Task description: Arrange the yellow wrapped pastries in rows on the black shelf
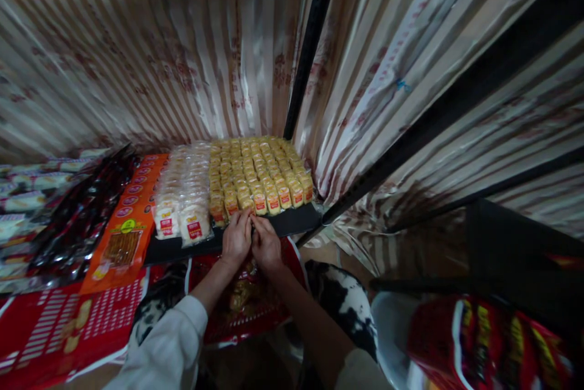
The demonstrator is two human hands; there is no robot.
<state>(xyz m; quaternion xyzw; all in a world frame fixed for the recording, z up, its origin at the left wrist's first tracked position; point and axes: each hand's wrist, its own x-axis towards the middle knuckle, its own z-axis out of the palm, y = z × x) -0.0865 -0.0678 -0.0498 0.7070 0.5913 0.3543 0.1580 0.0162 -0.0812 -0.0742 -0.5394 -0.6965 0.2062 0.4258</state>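
My left hand (236, 236) and my right hand (266, 244) meet at the front edge of a dark shelf (182, 250), fingertips drawn together. They are at the foot of a yellow snack packet (246, 200) in the front row. Whatever lies between the fingers is hidden. Several rows of these yellow packets (272, 200) with red labels extend back toward the curtain. Just left of them stand rows of white packets (194, 226), also red-labelled, in clear wrap.
Orange snack bags (123, 241), dark shiny packets (77, 213) and white wrapped packs (27, 186) lie to the left. Below the shelf is a red basket (292, 268). Striped sheeting (205, 61) and a black upright (312, 43) stand behind. At lower right are red packages (497, 341).
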